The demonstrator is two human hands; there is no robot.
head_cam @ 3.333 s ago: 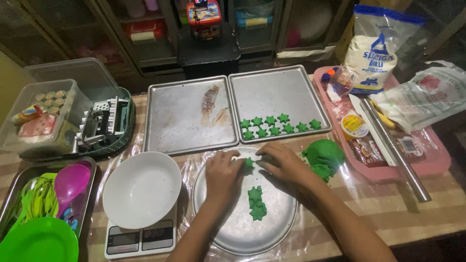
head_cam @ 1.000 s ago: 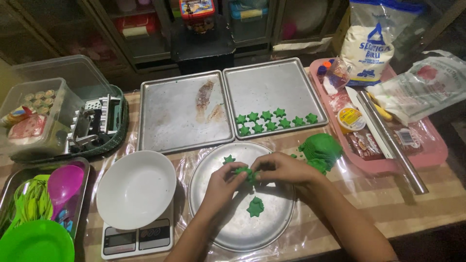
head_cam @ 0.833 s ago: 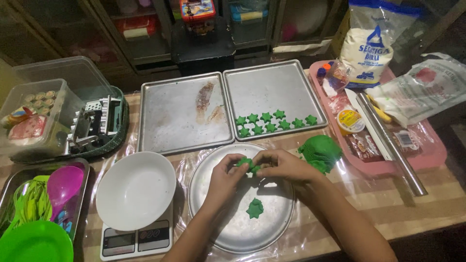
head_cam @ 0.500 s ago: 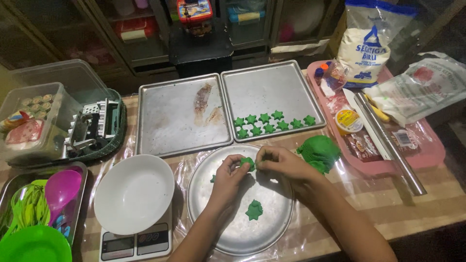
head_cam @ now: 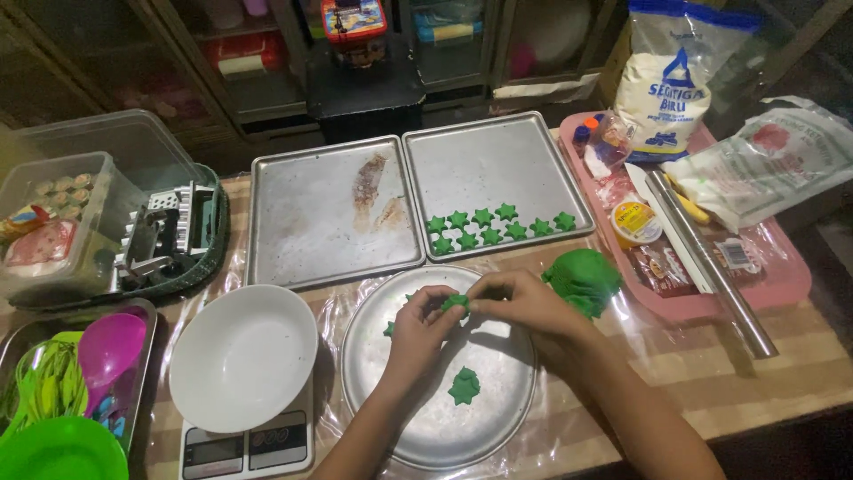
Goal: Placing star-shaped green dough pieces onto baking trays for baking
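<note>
Here, both my hands met over the round metal plate (head_cam: 440, 422), at its upper part. My left hand (head_cam: 418, 333) and my right hand (head_cam: 520, 302) were pinching one small piece of green dough (head_cam: 456, 303) between thumb and fingertips, the fingers curled in close and touching the piece from both sides. It was lifted just off the plate, held between the two hands.

I judged the piece to be very light and soft, the kind of thing that dents under any real squeeze. Its star points looked thin, so they would bend or tear first. The safest hold seemed to be at the thicker middle, with the fingertips resting gently on opposite sides, rather than on a point. It probably clung a little to the skin, too.

Lower on the plate lay another green star (head_cam: 464, 387), apart from my hands, and a small green bit (head_cam: 389, 329) showed beside my left wrist. Just to the right of my right hand sat the big lump of green dough (head_cam: 582, 280), on the clear plastic sheet (head_cam: 622, 356) covering the table.

Beyond the plate were two baking trays side by side. The right tray (head_cam: 498, 164) held two short rows of finished stars (head_cam: 493, 227) along its near edge; the left tray (head_cam: 329, 213) carried only a brownish smear. To my left stood a white bowl (head_cam: 242, 356) on a kitchen scale (head_cam: 244, 449).
</note>
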